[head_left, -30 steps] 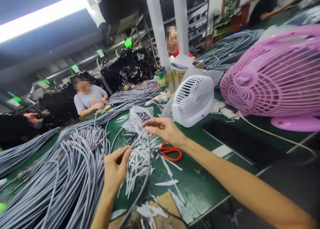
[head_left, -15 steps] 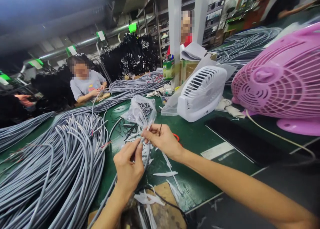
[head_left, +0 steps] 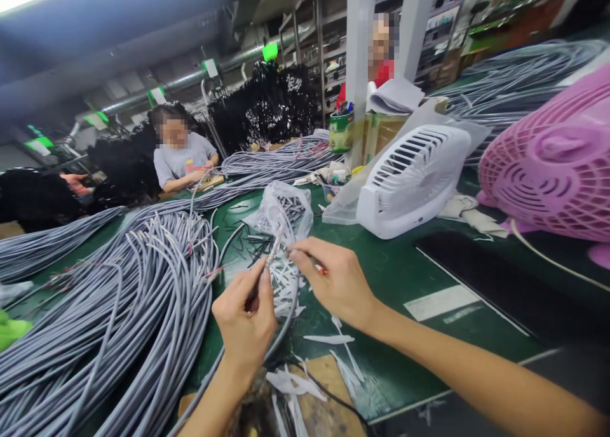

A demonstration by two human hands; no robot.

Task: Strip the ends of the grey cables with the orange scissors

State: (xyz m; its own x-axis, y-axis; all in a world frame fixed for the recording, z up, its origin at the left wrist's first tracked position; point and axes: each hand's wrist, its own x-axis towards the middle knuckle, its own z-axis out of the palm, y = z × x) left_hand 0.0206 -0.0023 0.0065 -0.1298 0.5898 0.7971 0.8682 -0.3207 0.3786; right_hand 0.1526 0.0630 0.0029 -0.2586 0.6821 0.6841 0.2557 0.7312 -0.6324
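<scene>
My left hand [head_left: 245, 319] is closed around the end of a grey cable [head_left: 286, 313] that loops down past my wrist. The stripped tip [head_left: 274, 253] sticks up from my fingers. My right hand [head_left: 336, 278] is pinched at that tip, with a small dark and red piece between its fingers. Under both hands lie white strips of cut material [head_left: 286, 284] on the green table [head_left: 395, 278]. A clear plastic bag of small dark parts [head_left: 283, 211] sits just beyond the cable tip.
A big pile of grey cables [head_left: 119, 310] fills the left. A white fan [head_left: 412, 180] and a pink fan [head_left: 555, 161] stand at right, a black mat [head_left: 500, 284] before them. Two people sit across the table. A brown board [head_left: 314, 405] lies near me.
My right hand has come down and in toward the cable tip and now pinches at it. The red-handled scissors are now hidden behind my right hand. The view has shifted left.
</scene>
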